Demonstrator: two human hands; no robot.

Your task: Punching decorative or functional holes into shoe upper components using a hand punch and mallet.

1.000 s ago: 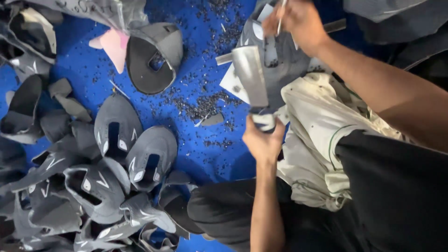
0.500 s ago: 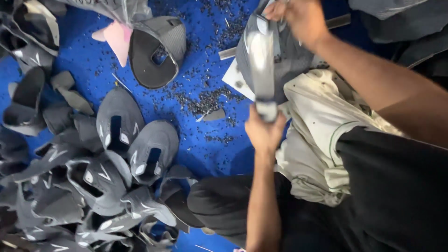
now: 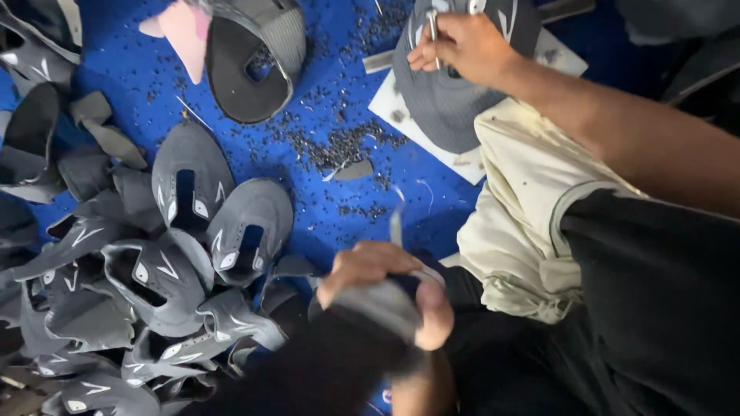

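Left hand (image 3: 385,289), blurred, at the lower centre: fingers curled over and thumb pressed against a grey fabric shoe-upper piece (image 3: 378,304), which it grips closed, held low before the body above dark trousers; its forearm runs down out of the frame. Right hand (image 3: 462,48), at the top of the view: fingers folded closed round a thin silvery metal tool (image 3: 433,31), whose exact kind cannot be told, with the knuckles resting on a second grey mesh shoe upper (image 3: 443,108). The right forearm extends from the right edge diagonally up to this hand, the wrist nearly straight. The second upper lies on a flat white board (image 3: 420,135), which rests on a blue work surface (image 3: 339,208) strewn with small dark punched scraps (image 3: 339,146). Just right of the board lies a crumpled cream cloth (image 3: 524,216), across the lap. To the left, well apart from both hands, a heap of grey shoe uppers with white markings (image 3: 154,270) covers the surface; a pink cut piece (image 3: 181,35) lies near the top edge.
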